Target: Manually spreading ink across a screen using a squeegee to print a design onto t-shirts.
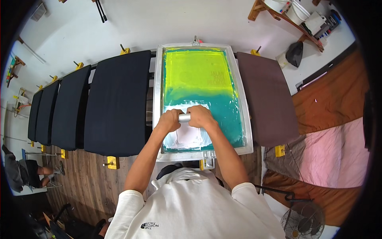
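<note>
White short-sleeved T-shirt [191, 211] nearest. Left of the left hand [170, 120]: 4 black fabric-covered boards [117, 103]. Left and right hand [201, 116] wrap 1 silver cylindrical handle [184, 118] between them, presumably for even pressure, above an aluminium-framed green-yellow screen [242, 99]. Rightward: 1 brown board [268, 99].

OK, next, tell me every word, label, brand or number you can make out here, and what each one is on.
I won't copy wording or brands, but here's where text shows:
White shirt: small dark lettering and logo, upside down in this view.
Framed screen: faint block lettering on the yellow-green part, in several lines.
Containers on the wooden shelf: any markings are too small to read.
</note>
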{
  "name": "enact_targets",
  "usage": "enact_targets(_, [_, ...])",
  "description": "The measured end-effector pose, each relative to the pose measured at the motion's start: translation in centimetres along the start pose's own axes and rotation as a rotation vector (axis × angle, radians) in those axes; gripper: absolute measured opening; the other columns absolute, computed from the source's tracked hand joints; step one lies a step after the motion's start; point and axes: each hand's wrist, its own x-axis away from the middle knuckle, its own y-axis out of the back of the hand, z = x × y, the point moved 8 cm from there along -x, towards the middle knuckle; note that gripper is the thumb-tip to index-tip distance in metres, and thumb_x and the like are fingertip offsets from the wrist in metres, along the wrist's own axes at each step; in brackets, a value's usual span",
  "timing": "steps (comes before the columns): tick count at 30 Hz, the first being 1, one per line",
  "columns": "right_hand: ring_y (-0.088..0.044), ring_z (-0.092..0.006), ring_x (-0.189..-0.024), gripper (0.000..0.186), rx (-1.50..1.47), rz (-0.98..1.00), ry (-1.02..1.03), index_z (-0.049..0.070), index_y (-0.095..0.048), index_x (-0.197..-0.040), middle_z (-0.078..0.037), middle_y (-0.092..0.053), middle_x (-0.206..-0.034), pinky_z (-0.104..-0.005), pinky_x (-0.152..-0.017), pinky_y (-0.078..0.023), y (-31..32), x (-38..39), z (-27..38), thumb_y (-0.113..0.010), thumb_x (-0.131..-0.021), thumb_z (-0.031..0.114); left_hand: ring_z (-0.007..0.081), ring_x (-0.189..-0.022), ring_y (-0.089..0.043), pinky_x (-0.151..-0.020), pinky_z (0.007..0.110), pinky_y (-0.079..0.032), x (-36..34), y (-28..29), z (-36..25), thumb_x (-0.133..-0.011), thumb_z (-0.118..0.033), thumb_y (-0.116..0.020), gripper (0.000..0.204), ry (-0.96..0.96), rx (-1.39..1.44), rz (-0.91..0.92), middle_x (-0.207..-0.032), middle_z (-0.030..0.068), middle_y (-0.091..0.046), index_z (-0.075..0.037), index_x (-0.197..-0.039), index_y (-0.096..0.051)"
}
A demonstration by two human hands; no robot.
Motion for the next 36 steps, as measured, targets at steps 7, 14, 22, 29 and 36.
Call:
enact_targets(7, [-0.068, -0.0355, -0.092, 0.036, -0.001, -0.071, -0.041, 0.011, -0.073, -0.099, -0.015, -0.072, -0.095, -0.0452, -0.080, -0.055, -0.3, 1.7, -0.3, -0.065, -0.064, 0.005, 0.0392, -0.085, -0.068, -0.079, 0.046, -0.055, 1.2, -0.4, -1.0, -0.067, 0.006, -0.062, 0.044, -0.055, 0.026, -0.098, -0.090, 0.0222, -0.070, -0.009, -0.108, -0.071])
enact_targets(14, [-0.067, -0.0362, -0.094, 0.031, -0.008, -0.200, -0.002, 0.007, -0.074, -0.095, -0.017, -0.071, -0.094, -0.0456, -0.081, -0.055, -1.6, 5.0, 0.8, -0.068, -0.065, 0.002, 0.0372, -0.083, -0.070, -0.076, 0.044, -0.056, 3.9, -1.7, -1.5, -0.067, 0.002, -0.066, 0.041, -0.085, -0.022, -0.148, -0.088, 0.0193, -0.071, -0.011, -0.105, -0.072])
enact_targets(22, [-0.064, -0.0398, -0.094, 0.032, -0.034, -0.156, -0.004, 0.007, -0.074, -0.096, -0.019, -0.070, -0.094, -0.0467, -0.086, -0.052, -4.7, 10.8, 2.2, -0.063, -0.067, 0.000, 0.0360, -0.081, -0.070, -0.077, 0.042, -0.057, 10.3, -4.1, -3.0, -0.067, -0.001, -0.071, 0.035, -0.136, 0.006, -0.123, -0.086, 0.0189, -0.071, -0.008, -0.101, -0.072])
enact_targets(29, [-0.068, -0.0378, -0.088, 0.032, 0.002, 0.014, -0.016, 0.011, -0.074, -0.098, -0.019, -0.072, -0.093, -0.0458, -0.080, -0.055, -2.4, 7.9, 1.0, -0.064, -0.068, 0.005, 0.0388, -0.085, -0.070, -0.080, 0.044, -0.056, 6.1, -3.3, -2.2, -0.069, -0.009, -0.068, 0.024, -0.105, 0.010, 0.147, -0.090, 0.0229, -0.071, -0.005, -0.092, -0.073])
enact_targets(36, [-0.065, -0.0361, -0.096, 0.033, 0.039, -0.172, 0.035, 0.011, -0.070, -0.102, -0.016, -0.069, -0.099, -0.0455, -0.082, -0.054, -0.7, 4.7, 0.1, -0.066, -0.070, 0.003, 0.0372, -0.086, -0.070, -0.078, 0.046, -0.056, 3.5, -1.3, -2.1, -0.072, 0.000, -0.062, 0.031, -0.085, 0.039, -0.164, -0.090, 0.0215, -0.071, -0.008, -0.100, -0.073])
